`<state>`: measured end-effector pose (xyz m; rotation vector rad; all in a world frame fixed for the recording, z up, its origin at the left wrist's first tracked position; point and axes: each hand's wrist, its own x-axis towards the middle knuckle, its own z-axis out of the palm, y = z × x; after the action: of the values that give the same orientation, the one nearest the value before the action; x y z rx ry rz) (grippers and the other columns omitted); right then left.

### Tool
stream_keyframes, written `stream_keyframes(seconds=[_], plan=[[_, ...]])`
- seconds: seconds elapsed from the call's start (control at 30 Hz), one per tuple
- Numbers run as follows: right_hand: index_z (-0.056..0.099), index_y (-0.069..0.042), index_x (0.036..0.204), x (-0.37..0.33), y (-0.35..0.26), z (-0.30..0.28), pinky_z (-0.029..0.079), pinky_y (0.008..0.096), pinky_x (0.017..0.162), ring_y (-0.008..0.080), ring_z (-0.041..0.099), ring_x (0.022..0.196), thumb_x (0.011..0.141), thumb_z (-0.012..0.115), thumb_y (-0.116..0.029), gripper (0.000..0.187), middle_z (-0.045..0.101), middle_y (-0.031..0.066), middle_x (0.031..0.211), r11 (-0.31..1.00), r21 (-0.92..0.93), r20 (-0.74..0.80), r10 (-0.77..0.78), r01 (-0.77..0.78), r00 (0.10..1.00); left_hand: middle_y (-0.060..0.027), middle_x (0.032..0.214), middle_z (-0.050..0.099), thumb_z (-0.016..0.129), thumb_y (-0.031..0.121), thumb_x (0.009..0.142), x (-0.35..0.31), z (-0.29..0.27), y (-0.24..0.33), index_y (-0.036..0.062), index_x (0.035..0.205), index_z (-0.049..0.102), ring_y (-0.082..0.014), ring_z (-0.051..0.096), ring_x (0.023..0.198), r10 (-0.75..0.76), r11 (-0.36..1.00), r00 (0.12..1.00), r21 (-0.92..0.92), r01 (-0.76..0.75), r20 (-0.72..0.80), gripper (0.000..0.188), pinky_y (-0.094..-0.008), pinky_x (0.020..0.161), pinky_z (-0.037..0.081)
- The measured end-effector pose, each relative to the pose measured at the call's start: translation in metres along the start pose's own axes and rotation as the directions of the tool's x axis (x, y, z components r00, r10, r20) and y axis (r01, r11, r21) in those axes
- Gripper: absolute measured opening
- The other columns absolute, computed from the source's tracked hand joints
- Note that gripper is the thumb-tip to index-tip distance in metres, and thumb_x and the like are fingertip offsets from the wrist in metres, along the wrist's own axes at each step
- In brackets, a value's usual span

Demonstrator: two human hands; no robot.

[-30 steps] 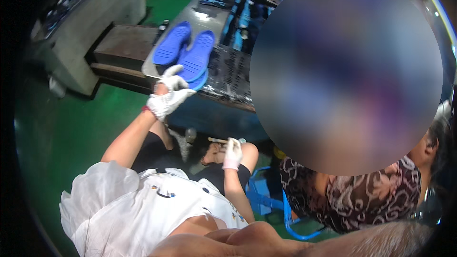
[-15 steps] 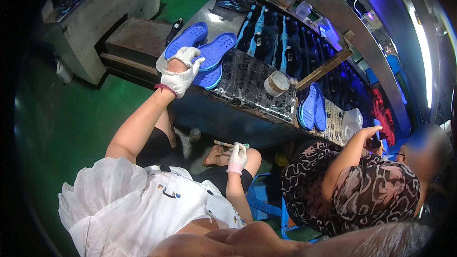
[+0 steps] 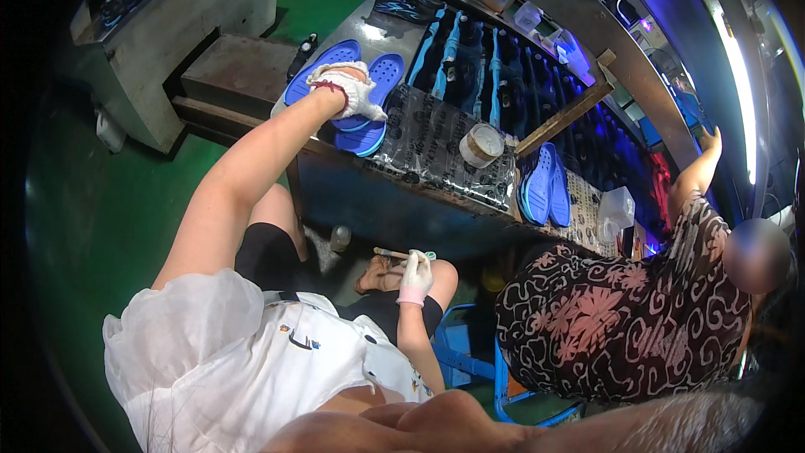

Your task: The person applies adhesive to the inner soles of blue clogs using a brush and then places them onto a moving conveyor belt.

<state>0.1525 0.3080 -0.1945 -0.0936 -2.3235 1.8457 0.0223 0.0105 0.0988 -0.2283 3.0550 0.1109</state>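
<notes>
Several blue shoe soles (image 3: 386,74) with holes in their upper part lie partly stacked at the table's near left corner. My left hand (image 3: 350,91), in a white knitted glove with a red band at the wrist, is over them. Its thumb side shows, but most of its fingers are hidden, so I cannot tell whether it grips a sole. My right hand (image 3: 415,278), gloved in white with a pink cuff, is closed around a brush (image 3: 390,252) with a wooden handle, held low over my right knee.
A white tub (image 3: 481,146) stands on the plastic-covered table, beside a wooden bar (image 3: 566,119). Another pair of blue soles (image 3: 545,184) lies farther right. Behind them runs a conveyor (image 3: 511,75) of dark shoe parts. A co-worker (image 3: 620,310) sits close on my right, one arm reaching out.
My left hand has moved forward over the soles, its wrist turned. My right hand keeps hold of the brush in the same place. The co-worker's arm has stretched outward.
</notes>
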Motion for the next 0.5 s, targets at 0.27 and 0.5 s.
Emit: stream_keyframes(seconds=[0.27,0.5], plan=[[0.064,-0.002,0.100,0.005,-0.001,0.002,0.050,0.0236,0.064,0.0107,0.062,0.068,0.093,0.058,-0.016,0.017,0.066,0.0055,0.078,0.998,0.047,0.000,0.049,-0.049,0.999,-0.0200,0.130,0.052,0.068,0.057,0.073,0.023,0.009,-0.012,-0.0028,0.122,0.056,-0.0319,0.054,0.117,0.003,0.976,1.000,-0.218,0.004,0.030,0.079,-0.0405,0.095,0.046],[0.060,0.001,0.104,0.004,-0.104,-0.027,0.045,0.0198,0.058,0.0076,0.056,0.066,0.095,0.050,-0.008,0.016,0.061,0.0058,0.084,0.961,0.229,-0.170,-0.119,0.157,0.978,-0.0067,0.098,0.060,0.068,0.016,0.083,-0.042,0.018,0.017,-0.0027,0.114,0.051,-0.0096,0.054,0.082,-0.277,0.090,0.900,-0.942,-0.325,-0.337,0.039,-0.0268,0.073,0.047]])
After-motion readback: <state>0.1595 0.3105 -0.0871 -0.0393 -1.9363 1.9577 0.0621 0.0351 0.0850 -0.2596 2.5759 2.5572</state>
